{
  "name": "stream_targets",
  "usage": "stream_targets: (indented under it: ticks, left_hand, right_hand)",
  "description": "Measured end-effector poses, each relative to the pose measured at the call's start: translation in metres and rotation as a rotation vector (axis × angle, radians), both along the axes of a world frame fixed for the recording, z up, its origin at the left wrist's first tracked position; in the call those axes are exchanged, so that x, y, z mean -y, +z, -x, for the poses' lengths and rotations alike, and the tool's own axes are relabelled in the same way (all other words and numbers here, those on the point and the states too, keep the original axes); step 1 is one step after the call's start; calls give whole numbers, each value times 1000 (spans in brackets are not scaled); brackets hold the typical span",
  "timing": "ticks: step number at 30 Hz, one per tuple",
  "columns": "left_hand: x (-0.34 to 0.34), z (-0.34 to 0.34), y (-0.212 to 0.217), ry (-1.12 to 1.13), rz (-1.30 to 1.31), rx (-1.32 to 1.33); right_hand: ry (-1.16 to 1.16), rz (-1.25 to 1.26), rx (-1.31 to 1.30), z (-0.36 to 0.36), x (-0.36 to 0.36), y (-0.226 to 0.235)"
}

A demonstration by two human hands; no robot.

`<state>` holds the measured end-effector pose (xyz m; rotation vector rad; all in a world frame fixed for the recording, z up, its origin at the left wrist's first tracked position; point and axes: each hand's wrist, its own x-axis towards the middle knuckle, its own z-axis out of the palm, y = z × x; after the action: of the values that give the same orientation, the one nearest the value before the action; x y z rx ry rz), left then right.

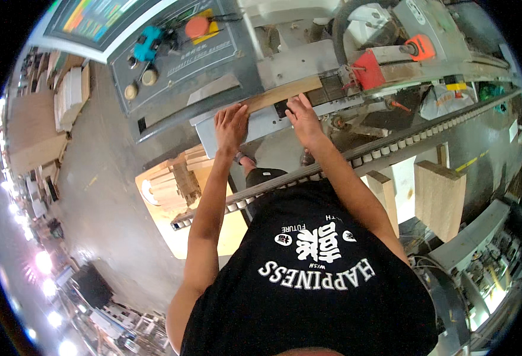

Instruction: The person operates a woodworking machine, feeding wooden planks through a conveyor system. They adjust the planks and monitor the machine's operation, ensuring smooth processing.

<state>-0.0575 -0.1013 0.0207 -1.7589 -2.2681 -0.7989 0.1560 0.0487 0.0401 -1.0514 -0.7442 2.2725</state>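
The left hand (231, 127) lies flat and open on the near end of a narrow wooden strip (281, 95). The right hand (302, 115) presses, fingers spread, just beside the strip's middle. The strip rests on the grey machine surface (261, 121), below the control panel (172, 59). It looks light, stiff and thin; holding it by the long edges seems safest.

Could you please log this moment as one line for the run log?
left hand: flat on wooden strip | right hand: flat on strip | strip: lies on grey machine bed | roller rail: nearer the person
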Motion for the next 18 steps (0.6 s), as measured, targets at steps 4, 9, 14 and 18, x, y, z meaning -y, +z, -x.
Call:
stream_targets:
  ticks: [4,9,14,18]
  left_hand:
    - [4,18,3,-140,58,-88]
    - [2,14,7,-135,193,-122]
    - [-11,2,-7,-103,195,-74]
    - [-34,-20,-4,-98,250,-31]
  right_hand:
    - [-109,112,-55,4,5,-4]
    - [-215,169,-128,6,0,-18]
    - [-257,152,-191,-4,-14,-12]
    - [-384,119,-164,-12,-25,-23]
